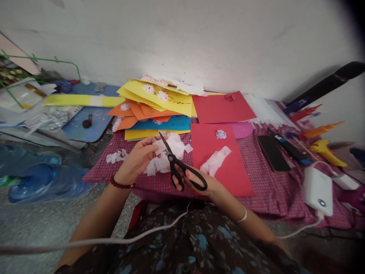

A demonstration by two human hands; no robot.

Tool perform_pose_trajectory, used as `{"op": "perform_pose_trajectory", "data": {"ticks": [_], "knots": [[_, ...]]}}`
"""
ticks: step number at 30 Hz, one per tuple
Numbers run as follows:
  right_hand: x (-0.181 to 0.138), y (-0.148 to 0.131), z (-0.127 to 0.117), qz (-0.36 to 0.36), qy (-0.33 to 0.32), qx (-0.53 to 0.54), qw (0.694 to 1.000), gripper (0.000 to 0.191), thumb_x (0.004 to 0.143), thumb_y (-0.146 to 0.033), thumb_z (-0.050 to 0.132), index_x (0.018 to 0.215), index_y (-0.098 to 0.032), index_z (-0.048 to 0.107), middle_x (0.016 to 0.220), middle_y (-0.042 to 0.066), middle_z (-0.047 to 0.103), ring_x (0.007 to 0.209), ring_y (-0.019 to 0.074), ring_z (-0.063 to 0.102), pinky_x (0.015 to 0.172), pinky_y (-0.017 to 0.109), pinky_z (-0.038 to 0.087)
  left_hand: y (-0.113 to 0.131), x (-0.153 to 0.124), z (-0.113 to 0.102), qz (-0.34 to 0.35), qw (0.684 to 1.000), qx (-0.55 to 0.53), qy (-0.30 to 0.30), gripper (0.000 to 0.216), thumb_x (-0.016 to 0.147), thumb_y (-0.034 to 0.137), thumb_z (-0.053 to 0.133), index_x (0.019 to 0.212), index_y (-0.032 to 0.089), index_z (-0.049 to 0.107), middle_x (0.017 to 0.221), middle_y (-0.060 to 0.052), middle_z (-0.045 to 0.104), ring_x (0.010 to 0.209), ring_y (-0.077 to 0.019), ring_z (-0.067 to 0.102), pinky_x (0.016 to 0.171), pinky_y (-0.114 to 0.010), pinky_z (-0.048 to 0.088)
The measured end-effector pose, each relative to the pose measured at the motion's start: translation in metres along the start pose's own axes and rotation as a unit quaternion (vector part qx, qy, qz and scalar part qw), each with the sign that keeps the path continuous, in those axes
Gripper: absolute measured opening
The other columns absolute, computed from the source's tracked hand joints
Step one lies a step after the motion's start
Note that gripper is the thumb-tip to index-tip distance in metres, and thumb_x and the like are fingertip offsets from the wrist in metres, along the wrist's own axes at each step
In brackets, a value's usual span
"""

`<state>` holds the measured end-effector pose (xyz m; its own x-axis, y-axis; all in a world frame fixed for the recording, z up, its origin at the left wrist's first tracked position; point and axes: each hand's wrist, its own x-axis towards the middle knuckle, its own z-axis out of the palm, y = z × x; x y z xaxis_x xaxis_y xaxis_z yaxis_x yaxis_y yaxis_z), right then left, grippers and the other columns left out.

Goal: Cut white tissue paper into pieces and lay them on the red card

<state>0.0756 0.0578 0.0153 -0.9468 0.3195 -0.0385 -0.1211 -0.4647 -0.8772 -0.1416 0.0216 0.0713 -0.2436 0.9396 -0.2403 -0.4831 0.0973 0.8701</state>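
My right hand (196, 181) has its fingers through the handles of black scissors (170, 156), with the blades parted and pointing up and left. Between finger and thumb, my left hand (139, 158) pinches a piece of white tissue paper (161, 147) by the open blades. More white tissue paper scraps (157, 166) lie on the table beneath the hands. A strip of white tissue (216, 161) rests on a red sheet (225, 177) right of the scissors, below a small purple-and-white paper cluster (221, 134). Another crumpled white scrap (116, 156) lies left of my left hand.
Yellow sheets (134, 91) with white blossoms are stacked over orange and blue ones at the back. On the right are a dark phone (273, 153), a white power bank (318, 190) and a yellow glue gun (327, 152). A white cable (114, 241) crosses in front of me.
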Motion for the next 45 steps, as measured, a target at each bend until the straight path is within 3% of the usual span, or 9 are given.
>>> {"op": "perform_pose_trajectory", "data": {"ticks": [4, 9, 12, 14, 19, 28, 38, 42, 45], "knots": [[0.001, 0.000, -0.001, 0.034, -0.060, 0.132, 0.989, 0.071, 0.083, -0.075, 0.059, 0.124, -0.017, 0.056, 0.086, 0.002, 0.056, 0.068, 0.0125, 0.054, 0.064, 0.028, 0.040, 0.002, -0.001, -0.003, -0.015, 0.999, -0.041, -0.018, 0.021, 0.055, 0.013, 0.079, 0.062, 0.016, 0.059, 0.076, -0.001, 0.069, 0.070, -0.0142, 0.066, 0.066, -0.026, 0.055], [0.000, -0.007, -0.003, 0.043, -0.055, 0.176, 0.982, 0.072, 0.080, -0.075, 0.062, 0.122, -0.016, 0.058, 0.085, 0.002, 0.058, 0.068, 0.0133, 0.055, 0.066, 0.029, 0.041, 0.004, 0.002, -0.006, 0.041, 0.999, -0.016, 0.018, 0.018, 0.058, 0.014, 0.078, 0.065, 0.017, 0.062, 0.062, 0.003, 0.063, 0.061, -0.0119, 0.062, 0.070, -0.030, 0.056], [-0.004, -0.005, -0.006, 0.032, -0.034, 0.150, 0.988, 0.070, 0.081, -0.074, 0.062, 0.122, -0.017, 0.057, 0.086, 0.002, 0.058, 0.070, 0.0140, 0.056, 0.067, 0.029, 0.042, 0.006, 0.004, -0.009, 0.076, 0.994, 0.021, 0.070, 0.019, 0.061, 0.015, 0.078, 0.066, 0.018, 0.061, 0.065, 0.003, 0.064, 0.060, -0.0109, 0.060, 0.068, -0.027, 0.054], [-0.007, -0.004, -0.007, 0.018, -0.011, 0.107, 0.994, 0.067, 0.084, -0.072, 0.060, 0.122, -0.017, 0.057, 0.087, 0.003, 0.057, 0.070, 0.0137, 0.055, 0.066, 0.029, 0.041, 0.007, 0.005, -0.010, 0.096, 0.990, 0.027, 0.096, 0.019, 0.061, 0.015, 0.079, 0.067, 0.018, 0.060, 0.077, 0.001, 0.069, 0.064, -0.0101, 0.060, 0.066, -0.025, 0.052], [-0.017, -0.012, -0.001, 0.014, 0.021, -0.057, 0.998, 0.060, 0.090, -0.066, 0.057, 0.123, -0.015, 0.054, 0.088, 0.003, 0.056, 0.070, 0.0124, 0.053, 0.065, 0.028, 0.041, 0.009, 0.005, -0.011, 0.097, 0.990, 0.010, 0.102, 0.018, 0.062, 0.015, 0.079, 0.068, 0.017, 0.063, 0.104, -0.003, 0.072, 0.074, -0.0104, 0.062, 0.067, -0.024, 0.052], [-0.013, -0.019, 0.005, 0.010, 0.038, -0.123, 0.992, 0.052, 0.091, -0.066, 0.055, 0.104, -0.015, 0.051, 0.085, 0.002, 0.053, 0.067, 0.0105, 0.053, 0.062, 0.027, 0.043, 0.006, -0.001, 0.003, 0.031, 0.997, 0.024, 0.061, 0.019, 0.058, 0.015, 0.080, 0.061, 0.016, 0.062, 0.085, -0.002, 0.070, 0.066, -0.0100, 0.059, 0.061, -0.022, 0.051], [-0.009, -0.018, 0.006, 0.007, 0.066, -0.140, 0.988, 0.054, 0.092, -0.064, 0.055, 0.112, -0.015, 0.055, 0.080, 0.000, 0.056, 0.059, 0.0086, 0.052, 0.056, 0.024, 0.041, 0.000, 0.001, 0.006, 0.031, 0.998, 0.041, 0.041, 0.018, 0.059, 0.015, 0.078, 0.062, 0.016, 0.060, 0.066, 0.002, 0.060, 0.061, -0.0089, 0.056, 0.059, -0.021, 0.048], [-0.007, -0.014, 0.005, 0.012, 0.086, -0.104, 0.991, 0.050, 0.093, -0.062, 0.055, 0.109, -0.015, 0.056, 0.075, -0.001, 0.055, 0.050, 0.0069, 0.047, 0.047, 0.022, 0.034, 0.001, 0.001, 0.006, 0.029, 0.997, 0.040, 0.052, 0.017, 0.062, 0.014, 0.076, 0.064, 0.016, 0.059, 0.067, 0.002, 0.059, 0.062, -0.0090, 0.056, 0.060, -0.022, 0.048], [-0.004, -0.009, 0.001, 0.003, 0.056, -0.071, 0.996, 0.055, 0.091, -0.066, 0.056, 0.111, -0.015, 0.056, 0.079, 0.000, 0.057, 0.055, 0.0089, 0.051, 0.051, 0.024, 0.037, 0.003, 0.002, 0.004, 0.033, 0.997, 0.043, 0.059, 0.018, 0.062, 0.014, 0.076, 0.065, 0.016, 0.059, 0.072, 0.001, 0.062, 0.063, -0.0089, 0.056, 0.061, -0.022, 0.047]]}}
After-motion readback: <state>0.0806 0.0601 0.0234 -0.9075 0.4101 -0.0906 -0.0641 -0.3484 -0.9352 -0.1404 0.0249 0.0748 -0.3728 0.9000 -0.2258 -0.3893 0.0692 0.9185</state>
